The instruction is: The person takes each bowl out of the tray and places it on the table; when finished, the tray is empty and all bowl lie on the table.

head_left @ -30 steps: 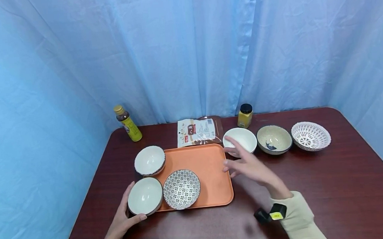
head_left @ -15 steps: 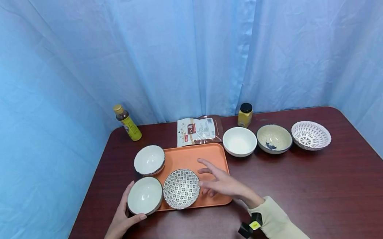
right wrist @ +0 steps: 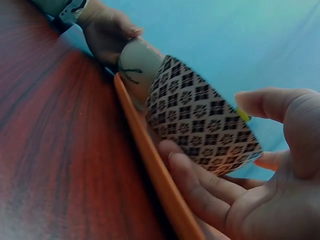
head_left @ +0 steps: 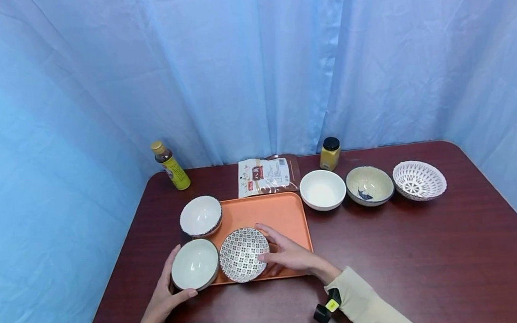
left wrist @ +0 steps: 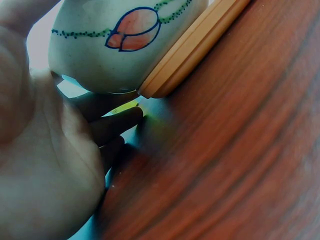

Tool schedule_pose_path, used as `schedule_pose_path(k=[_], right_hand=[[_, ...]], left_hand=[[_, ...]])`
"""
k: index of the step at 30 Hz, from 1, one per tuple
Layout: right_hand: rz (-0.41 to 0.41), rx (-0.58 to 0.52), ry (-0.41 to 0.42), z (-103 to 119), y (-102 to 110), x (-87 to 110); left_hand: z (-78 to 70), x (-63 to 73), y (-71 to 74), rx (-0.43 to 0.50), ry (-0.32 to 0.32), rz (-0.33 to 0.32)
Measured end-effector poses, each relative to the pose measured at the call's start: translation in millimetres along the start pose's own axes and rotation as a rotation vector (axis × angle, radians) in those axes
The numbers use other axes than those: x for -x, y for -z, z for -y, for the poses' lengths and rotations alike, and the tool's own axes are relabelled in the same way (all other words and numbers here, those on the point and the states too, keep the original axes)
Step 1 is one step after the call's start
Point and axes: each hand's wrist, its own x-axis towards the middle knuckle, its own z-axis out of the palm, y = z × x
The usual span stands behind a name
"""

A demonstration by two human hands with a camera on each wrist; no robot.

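"What's nearest?"
"Lower left, the left hand, thumb and fingers curled round the pale bowl."
"What's changed?"
"The right hand has come left, its fingers curving round the patterned bowl, lower centre on the orange tray. Seemingly each hand now has one; how firmly, I can't tell."

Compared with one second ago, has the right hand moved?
Yes: against the orange tray, the right hand has gone left, from the tray's right edge to the patterned bowl.
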Motion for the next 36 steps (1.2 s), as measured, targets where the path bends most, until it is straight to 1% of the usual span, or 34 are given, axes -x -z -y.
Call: schedule_pose_path(k=[5, 16, 21, 27, 31, 36], right_hand=[[0.028, -0.031, 0.008, -5.9, -1.7, -3.7], [0.025, -0.097, 0.051, -8.5, -3.0, -5.8], [-0.011, -0.133, 0.046, -6.7, -5.7, -6.1], [-0.080, -0.178, 0.022, -2.6, -7.9, -3.3], [-0.125, -0.187, 0.041, 1.4, -4.2, 1.8], [-0.158, -0.167, 0.066, 9.9, 5.9, 14.3]], left_hand=[[0.2, 0.2, -0.1, -0.001, 0.004, -0.002], [-1.2, 0.1, 0.7, 0.007, 0.003, 0.004], [-1.7, 0.2, 1.1, 0.005, 0.005, 0.003], [-1.4, 0.4, 0.8, 0.004, 0.011, 0.003], [-0.9, 0.1, 0.3, -0.001, 0.003, 0.004], [-0.6, -0.1, -0.1, 0.025, -0.008, 0.012]])
